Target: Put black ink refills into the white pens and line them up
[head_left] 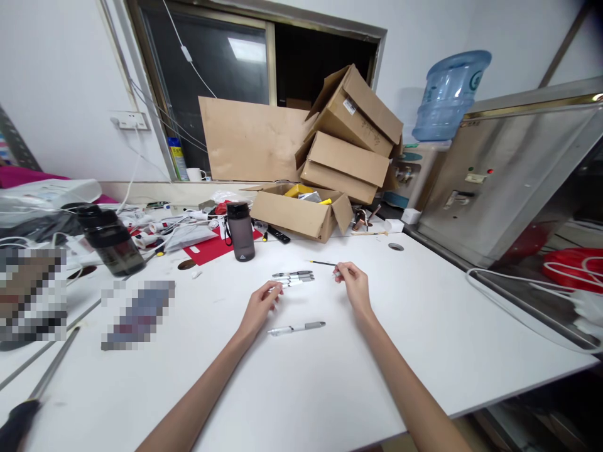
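Both of my hands rest on a white table (424,326). My right hand (352,284) pinches the end of a thin pen refill (322,263) that points left. My left hand (264,302) has its fingers closed at the left end of a small group of grey and white pens (294,278); whether it grips one I cannot make out. One more grey and white pen (296,328) lies alone on the table, nearer to me, between my forearms.
A smoky grey bottle (240,231) and a dark bottle (111,240) stand at the back left amid clutter and cables. Open cardboard boxes (330,163) pile up behind. A water dispenser (447,100) and metal cabinet (509,169) stand right. A screwdriver (32,395) lies front left.
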Demonstrator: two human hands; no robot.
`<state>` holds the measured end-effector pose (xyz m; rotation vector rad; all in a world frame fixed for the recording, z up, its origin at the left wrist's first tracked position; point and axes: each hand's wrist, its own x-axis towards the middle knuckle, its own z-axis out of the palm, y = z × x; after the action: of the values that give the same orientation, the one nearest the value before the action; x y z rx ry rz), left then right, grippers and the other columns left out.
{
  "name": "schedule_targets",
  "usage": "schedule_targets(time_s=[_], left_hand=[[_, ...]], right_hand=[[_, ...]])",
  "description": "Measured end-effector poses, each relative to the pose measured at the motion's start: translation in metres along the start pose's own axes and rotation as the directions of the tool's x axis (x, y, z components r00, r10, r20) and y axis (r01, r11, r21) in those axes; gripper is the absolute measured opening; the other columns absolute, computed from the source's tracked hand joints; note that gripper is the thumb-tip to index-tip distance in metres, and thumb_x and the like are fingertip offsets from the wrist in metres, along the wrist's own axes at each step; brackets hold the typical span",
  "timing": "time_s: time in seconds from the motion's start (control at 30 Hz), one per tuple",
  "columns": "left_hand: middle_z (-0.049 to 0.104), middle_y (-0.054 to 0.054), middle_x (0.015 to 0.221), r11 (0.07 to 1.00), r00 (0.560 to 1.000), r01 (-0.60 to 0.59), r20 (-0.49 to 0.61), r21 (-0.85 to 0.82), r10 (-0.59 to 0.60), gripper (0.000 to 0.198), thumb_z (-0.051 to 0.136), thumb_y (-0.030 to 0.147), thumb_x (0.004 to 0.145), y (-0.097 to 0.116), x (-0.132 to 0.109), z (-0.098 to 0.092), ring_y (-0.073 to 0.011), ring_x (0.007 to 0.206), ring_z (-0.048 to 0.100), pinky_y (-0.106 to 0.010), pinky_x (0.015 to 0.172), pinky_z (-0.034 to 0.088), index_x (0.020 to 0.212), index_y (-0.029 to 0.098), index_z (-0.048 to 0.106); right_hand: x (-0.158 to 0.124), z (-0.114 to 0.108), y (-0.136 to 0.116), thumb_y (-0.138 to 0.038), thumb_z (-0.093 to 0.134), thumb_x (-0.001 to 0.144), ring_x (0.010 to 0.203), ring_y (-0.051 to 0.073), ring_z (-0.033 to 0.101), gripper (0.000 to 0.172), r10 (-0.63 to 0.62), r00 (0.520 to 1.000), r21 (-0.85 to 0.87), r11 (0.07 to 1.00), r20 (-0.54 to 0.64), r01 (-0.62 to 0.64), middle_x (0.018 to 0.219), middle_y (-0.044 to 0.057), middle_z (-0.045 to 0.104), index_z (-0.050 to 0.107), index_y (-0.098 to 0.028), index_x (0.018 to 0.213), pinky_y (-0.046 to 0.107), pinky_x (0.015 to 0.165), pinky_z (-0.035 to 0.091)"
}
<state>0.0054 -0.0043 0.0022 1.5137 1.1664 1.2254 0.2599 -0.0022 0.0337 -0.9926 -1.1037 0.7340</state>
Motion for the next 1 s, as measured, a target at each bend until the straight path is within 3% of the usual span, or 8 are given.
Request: schedule_targets(time_s=[0.37, 0.6, 1.0], left_hand=[[0.063, -0.004, 0.090, 0.996, 0.999, 0.045, -0.013, -0.076, -0.046, 0.036, 0.061, 0.054, 0.085, 0.005, -0.001, -0.003, -0.0152, 0.077, 0.057, -0.020, 0.059, 0.045, 0.092, 0.019, 0.069], [0.063, -0.005, 0.091, 0.994, 0.998, 0.059, -0.011, -0.092, -0.060, 0.038, 0.062, 0.056, 0.084, 0.007, -0.002, -0.002, -0.0155, 0.078, 0.058, -0.020, 0.058, 0.045, 0.092, 0.019, 0.068], [0.064, -0.005, 0.090, 0.996, 0.999, 0.048, -0.004, -0.080, -0.048, 0.039, 0.061, 0.057, 0.084, 0.011, -0.003, -0.002, -0.0162, 0.078, 0.058, -0.020, 0.057, 0.046, 0.090, 0.019, 0.069]], right_hand=[[-0.005, 0.001, -0.003, -0.055, 0.064, 0.083, 0.052, 0.012, 0.049, 0.045, 0.061, 0.998, 0.024, 0.998, -0.005, -0.061, 0.062, 0.001, 0.059, 0.059, -0.019, 0.058, 0.027, 0.054, 0.041], [-0.005, 0.001, 0.002, -0.057, 0.060, 0.085, 0.049, 0.012, 0.048, 0.048, 0.070, 0.996, -0.032, 0.997, 0.047, -0.068, 0.057, 0.001, 0.057, 0.059, -0.019, 0.055, 0.026, 0.052, 0.040], [-0.005, 0.002, 0.000, -0.059, 0.058, 0.086, 0.048, 0.013, 0.049, 0.051, 0.054, 0.998, -0.089, 0.995, 0.039, -0.051, 0.057, 0.002, 0.058, 0.059, -0.019, 0.055, 0.026, 0.051, 0.041]])
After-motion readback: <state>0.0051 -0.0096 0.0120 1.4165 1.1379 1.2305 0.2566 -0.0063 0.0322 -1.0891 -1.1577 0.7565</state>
